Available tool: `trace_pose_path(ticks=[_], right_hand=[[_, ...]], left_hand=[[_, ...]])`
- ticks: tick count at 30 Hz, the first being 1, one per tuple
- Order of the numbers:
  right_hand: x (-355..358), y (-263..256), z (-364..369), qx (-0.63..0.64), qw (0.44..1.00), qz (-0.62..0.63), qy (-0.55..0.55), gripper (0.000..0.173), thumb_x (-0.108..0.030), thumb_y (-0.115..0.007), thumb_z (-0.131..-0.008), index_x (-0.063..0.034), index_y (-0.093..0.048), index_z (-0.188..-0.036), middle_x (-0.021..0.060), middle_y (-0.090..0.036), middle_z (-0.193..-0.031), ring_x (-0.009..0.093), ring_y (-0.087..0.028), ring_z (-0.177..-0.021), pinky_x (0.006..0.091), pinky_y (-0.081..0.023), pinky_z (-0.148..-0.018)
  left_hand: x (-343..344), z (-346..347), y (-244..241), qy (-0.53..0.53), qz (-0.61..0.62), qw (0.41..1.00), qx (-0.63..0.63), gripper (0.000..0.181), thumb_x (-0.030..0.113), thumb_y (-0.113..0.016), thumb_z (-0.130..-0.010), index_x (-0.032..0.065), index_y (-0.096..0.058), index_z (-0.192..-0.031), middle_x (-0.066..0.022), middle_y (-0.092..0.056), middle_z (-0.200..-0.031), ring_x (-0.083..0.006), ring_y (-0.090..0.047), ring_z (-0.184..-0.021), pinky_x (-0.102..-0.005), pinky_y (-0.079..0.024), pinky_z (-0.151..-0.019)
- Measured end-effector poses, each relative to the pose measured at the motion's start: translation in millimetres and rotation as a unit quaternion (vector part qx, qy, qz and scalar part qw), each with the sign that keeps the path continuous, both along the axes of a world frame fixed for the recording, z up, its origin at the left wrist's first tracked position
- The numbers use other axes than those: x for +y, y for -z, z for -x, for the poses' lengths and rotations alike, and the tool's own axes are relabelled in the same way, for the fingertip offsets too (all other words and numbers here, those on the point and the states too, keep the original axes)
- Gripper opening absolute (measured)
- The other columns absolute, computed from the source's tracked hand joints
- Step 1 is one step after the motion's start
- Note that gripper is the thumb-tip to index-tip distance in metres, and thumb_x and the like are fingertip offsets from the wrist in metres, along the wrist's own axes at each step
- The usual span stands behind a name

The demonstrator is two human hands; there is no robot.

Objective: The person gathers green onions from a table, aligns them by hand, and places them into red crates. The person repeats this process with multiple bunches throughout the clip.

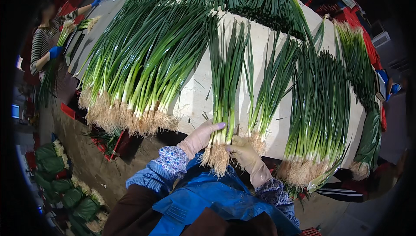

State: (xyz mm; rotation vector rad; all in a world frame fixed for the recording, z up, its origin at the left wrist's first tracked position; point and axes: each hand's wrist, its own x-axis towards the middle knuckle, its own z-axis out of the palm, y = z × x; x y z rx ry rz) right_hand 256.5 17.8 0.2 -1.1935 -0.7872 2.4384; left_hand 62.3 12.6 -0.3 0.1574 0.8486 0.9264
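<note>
A small bunch of green onions [224,106] lies at the near edge of the table [190,106], its pale roots overhanging towards my blue apron. My left hand [200,138], in a light rubber glove, wraps its white stems with the thumb across the front. Lower down on the other side, my gloved right hand [247,154] grips the stem base, its thumb on the roots. Just right of the bunch is a smaller group of green onions [260,119]. To the left spreads a large pile of green onions [143,64], roots towards me.
A thick row of green onions [320,115] lies to the right, and more bundles [269,5] line the far side. At left a person [48,44] in blue gloves holds green onions. Green-wrapped bundles [61,184] are stacked on the floor, lower left. Red crates [117,145] stand below the table.
</note>
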Motion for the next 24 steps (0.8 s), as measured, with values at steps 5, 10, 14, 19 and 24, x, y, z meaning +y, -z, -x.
trace_pose_path(ticks=[5,10,14,19,24], right_hand=[[-6,8,5,-0.022,0.999,-0.041,-0.008,0.036,-0.005,-0.067,-0.086,-0.0004,-0.058,-0.12,0.0034,-0.065,-0.101,0.013,-0.058,-0.084,0.0262,-0.046,-0.077],[1,-12,22,-0.196,0.975,-0.105,-0.026,0.03,-0.025,-0.062,-0.091,0.0,-0.062,-0.109,0.0005,-0.06,-0.084,0.011,-0.051,-0.074,0.0252,-0.041,-0.067],[-11,22,27,-0.291,0.932,-0.215,0.022,0.03,-0.027,-0.061,-0.091,0.0014,-0.064,-0.101,0.0023,-0.063,-0.079,0.012,-0.054,-0.071,0.0284,-0.045,-0.065],[-10,3,23,-0.425,0.841,-0.336,-0.002,0.03,-0.025,-0.064,-0.084,0.0011,-0.065,-0.099,0.018,-0.07,-0.083,0.026,-0.068,-0.077,0.0379,-0.051,-0.07],[-13,-31,18,-0.458,0.824,-0.331,-0.026,0.03,-0.03,-0.063,-0.083,-0.0042,-0.065,-0.096,0.0228,-0.068,-0.085,0.038,-0.068,-0.082,0.0443,-0.053,-0.075]], left_hand=[[-3,-11,16,-0.015,-0.014,0.998,0.059,0.032,0.011,-0.065,-0.092,0.0002,-0.059,-0.121,-0.0106,-0.069,-0.104,-0.0194,-0.068,-0.089,-0.0314,-0.058,-0.073],[-2,-25,30,-0.053,0.029,0.995,0.08,0.034,0.011,-0.065,-0.092,0.0005,-0.054,-0.123,-0.0112,-0.067,-0.1,-0.0196,-0.068,-0.083,-0.0302,-0.057,-0.061],[-1,-40,45,-0.085,0.018,0.985,0.147,0.026,0.011,-0.066,-0.093,-0.0002,-0.059,-0.116,-0.0082,-0.067,-0.098,-0.0174,-0.064,-0.08,-0.0317,-0.054,-0.069],[6,-50,64,-0.092,0.033,0.979,0.177,0.025,0.01,-0.065,-0.094,-0.0012,-0.06,-0.115,-0.0074,-0.067,-0.099,-0.0173,-0.063,-0.083,-0.0315,-0.054,-0.073],[9,-59,59,-0.132,0.008,0.986,0.105,0.018,0.008,-0.063,-0.093,-0.0021,-0.058,-0.108,-0.0088,-0.064,-0.085,-0.0192,-0.06,-0.072,-0.033,-0.05,-0.059]])
